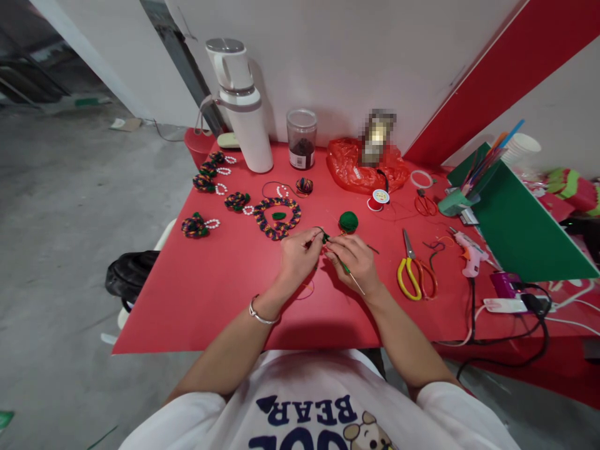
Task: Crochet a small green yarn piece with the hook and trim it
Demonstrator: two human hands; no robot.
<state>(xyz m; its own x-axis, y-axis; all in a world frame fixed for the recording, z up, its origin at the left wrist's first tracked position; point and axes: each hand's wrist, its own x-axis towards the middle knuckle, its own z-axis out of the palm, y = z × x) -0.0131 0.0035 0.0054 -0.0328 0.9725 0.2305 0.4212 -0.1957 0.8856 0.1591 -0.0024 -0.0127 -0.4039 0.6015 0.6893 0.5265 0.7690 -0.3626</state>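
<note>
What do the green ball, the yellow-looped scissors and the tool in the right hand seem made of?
Green ball: probably yarn; matte, soft-looking, rounded like a wound ball.
Scissors: likely metal blades, greyish and smooth; the yellow loop looks like smooth plastic, given its bright, even colour.
Tool in the right hand: shaft probably metal, thin and silvery; its green part's material is unclear.

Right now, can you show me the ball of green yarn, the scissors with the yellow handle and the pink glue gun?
Ball of green yarn [348, 222]: head view, middle of the ball.
Yellow-handled scissors [410, 255]: head view, where blades meet handles.
Pink glue gun [470, 255]: head view, on its body.
</note>
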